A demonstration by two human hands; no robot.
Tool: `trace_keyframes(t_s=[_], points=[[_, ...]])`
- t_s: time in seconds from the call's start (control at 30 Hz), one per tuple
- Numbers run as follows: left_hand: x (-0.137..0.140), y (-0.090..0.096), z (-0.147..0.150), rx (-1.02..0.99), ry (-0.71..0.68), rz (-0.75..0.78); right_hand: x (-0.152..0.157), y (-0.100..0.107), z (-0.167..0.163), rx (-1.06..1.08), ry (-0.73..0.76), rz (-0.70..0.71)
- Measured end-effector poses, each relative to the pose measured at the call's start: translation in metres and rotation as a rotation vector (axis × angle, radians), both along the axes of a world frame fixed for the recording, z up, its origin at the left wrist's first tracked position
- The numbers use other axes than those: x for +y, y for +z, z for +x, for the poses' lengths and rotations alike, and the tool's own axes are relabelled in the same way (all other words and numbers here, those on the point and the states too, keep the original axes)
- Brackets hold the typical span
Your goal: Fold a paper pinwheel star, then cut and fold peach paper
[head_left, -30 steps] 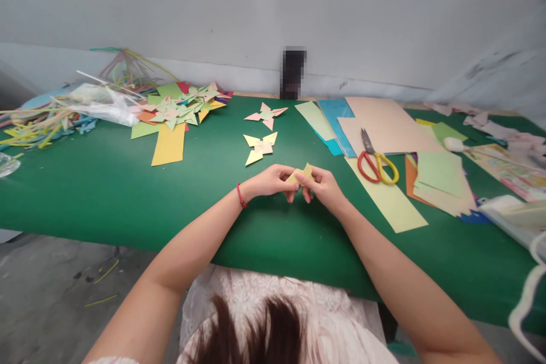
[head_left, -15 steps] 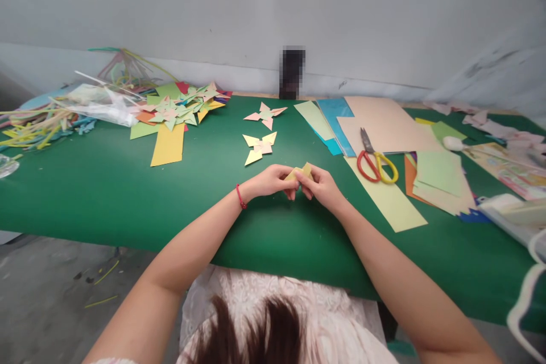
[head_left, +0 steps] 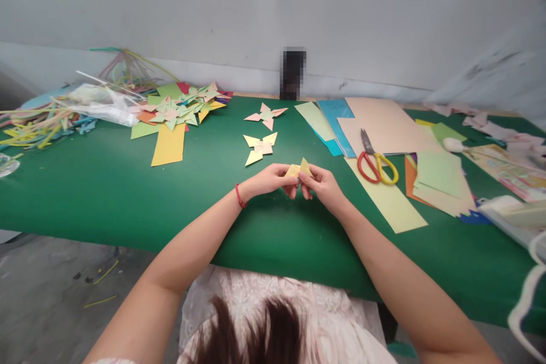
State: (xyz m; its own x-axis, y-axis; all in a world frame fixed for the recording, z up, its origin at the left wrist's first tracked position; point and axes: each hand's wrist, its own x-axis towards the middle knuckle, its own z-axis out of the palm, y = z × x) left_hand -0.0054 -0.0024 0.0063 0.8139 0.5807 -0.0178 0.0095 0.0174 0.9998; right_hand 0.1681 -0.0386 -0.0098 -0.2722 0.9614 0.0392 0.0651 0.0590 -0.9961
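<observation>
Between my two hands is a small folded piece of yellow paper (head_left: 293, 170), one corner of it standing up in a point. My left hand (head_left: 275, 178) pinches its left side, and my right hand (head_left: 323, 183) pinches its right side, thumbs close together. Part of the paper is hidden by my fingers. Just beyond my left hand lies a yellow and pink folded paper star (head_left: 260, 147). Farther back is a pink and green paper star (head_left: 266, 115). Both rest flat on the green table (head_left: 213, 182).
Scissors (head_left: 375, 162) with red and yellow handles lie on paper sheets (head_left: 384, 119) to the right. A pile of folded stars (head_left: 183, 105) and a yellow strip (head_left: 168, 145) are at the left, near tangled coloured strands (head_left: 51, 122). A white cord (head_left: 522, 296) hangs at the right edge.
The yellow paper has turned slightly in my fingers, and its right corner now sticks up in a sharper point. Both hands have stayed almost in place, still gripping it.
</observation>
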Motion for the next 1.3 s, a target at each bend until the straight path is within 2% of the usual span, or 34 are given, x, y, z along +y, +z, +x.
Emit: trace_keyframes(t_s=[0.3, 0.6, 0.9, 1.13, 1.3], points=[[-0.0016, 0.0059, 0.0, 0.026, 0.011, 0.0, -0.0011, 0.0032, 0.0007, 0.003, -0.003, -0.011], [-0.0017, 0.0046, -0.0019, 0.02, -0.075, -0.005, -0.0014, 0.001, -0.0006, 0.016, 0.041, -0.011], [-0.0028, 0.0046, -0.0007, 0.02, -0.026, -0.03, -0.0026, 0.0031, 0.0007, -0.055, -0.026, 0.039], [-0.0029, 0.0051, -0.0012, 0.057, -0.025, 0.029, -0.004, 0.0029, -0.0015, -0.025, 0.021, -0.015], [-0.0038, 0.0074, -0.0024, 0.081, -0.036, 0.074, -0.0064, 0.0055, -0.0024, -0.103, 0.05, 0.016]])
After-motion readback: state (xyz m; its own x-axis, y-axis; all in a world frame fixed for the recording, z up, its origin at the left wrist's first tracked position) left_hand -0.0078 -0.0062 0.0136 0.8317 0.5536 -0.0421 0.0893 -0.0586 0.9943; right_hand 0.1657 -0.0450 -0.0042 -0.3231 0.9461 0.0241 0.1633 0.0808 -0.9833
